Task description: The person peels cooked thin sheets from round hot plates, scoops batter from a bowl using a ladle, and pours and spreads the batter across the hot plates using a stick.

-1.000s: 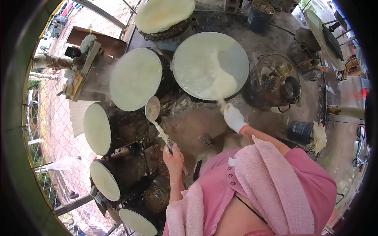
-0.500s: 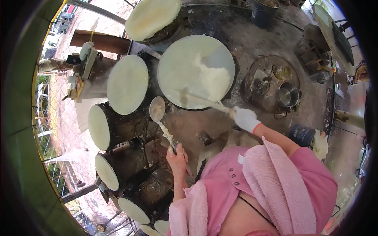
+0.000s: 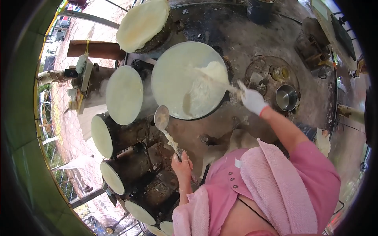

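Centrally, the gloved right hand is closed on a thin stick lying across wet white batter on the big round griddle, while just below its rim the bare left hand clasps a crusted metal ladle.

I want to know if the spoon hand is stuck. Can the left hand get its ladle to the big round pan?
Probably yes. The left hand holds the ladle, whose bowl sits just beside the big round pan, with nothing between them.
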A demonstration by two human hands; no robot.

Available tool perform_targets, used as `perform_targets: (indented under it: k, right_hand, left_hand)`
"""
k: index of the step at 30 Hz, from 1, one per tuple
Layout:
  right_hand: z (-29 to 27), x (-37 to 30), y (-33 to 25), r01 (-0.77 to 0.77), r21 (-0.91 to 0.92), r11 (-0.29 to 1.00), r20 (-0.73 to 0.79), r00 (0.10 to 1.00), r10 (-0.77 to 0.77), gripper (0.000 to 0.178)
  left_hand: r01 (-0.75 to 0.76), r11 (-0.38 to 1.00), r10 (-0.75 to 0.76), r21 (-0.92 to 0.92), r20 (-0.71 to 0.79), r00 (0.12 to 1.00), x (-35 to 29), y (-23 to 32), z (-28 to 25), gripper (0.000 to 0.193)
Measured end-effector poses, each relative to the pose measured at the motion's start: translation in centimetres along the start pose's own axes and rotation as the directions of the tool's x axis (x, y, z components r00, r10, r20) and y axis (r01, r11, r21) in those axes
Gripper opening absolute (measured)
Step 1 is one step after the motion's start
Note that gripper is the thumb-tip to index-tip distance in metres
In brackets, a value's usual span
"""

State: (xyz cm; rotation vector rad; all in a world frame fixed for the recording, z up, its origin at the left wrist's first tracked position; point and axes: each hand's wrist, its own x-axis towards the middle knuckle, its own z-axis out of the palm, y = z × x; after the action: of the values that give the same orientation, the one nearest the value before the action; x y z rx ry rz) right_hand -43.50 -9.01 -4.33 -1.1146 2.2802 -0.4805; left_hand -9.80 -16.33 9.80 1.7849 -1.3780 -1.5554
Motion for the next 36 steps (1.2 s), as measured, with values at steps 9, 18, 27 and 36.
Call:
perform_targets:
  k: [9, 18, 27, 36]
  right_hand:
    - [-4.2, 13.3, -6.9, 0.153, -0.186, 0.971, -0.172, 0.968, -0.185, 0.051]
    - [1.8, -3.0, -0.1, -0.072, 0.929, 0.362, 0.008, 0.985, 0.174, 0.032]
    - [-0.9, -1.1, 1.6, -0.284, 0.884, 0.371, 0.234, 0.956, 0.176, 0.026]
    - [8.3, -6.4, 0.9, 0.008, 0.805, 0.593, -0.131, 0.978, 0.165, 0.021]
  left_hand:
    - [0.044, 0.999, -0.044, 0.013, -0.017, 0.999, -0.5, -0.4, 1.3, 0.011]
    - [-0.021, 1.000, 0.022, -0.019, 0.082, 0.996, 2.7, 0.9, 2.3, 0.013]
    - [-0.182, 0.982, 0.159, 0.041, 0.332, 0.930, 18.1, 7.8, 10.3, 0.017]
    - [-0.014, 0.990, -0.065, 0.141, 0.542, 0.838, 19.2, 8.0, 12.5, 0.018]
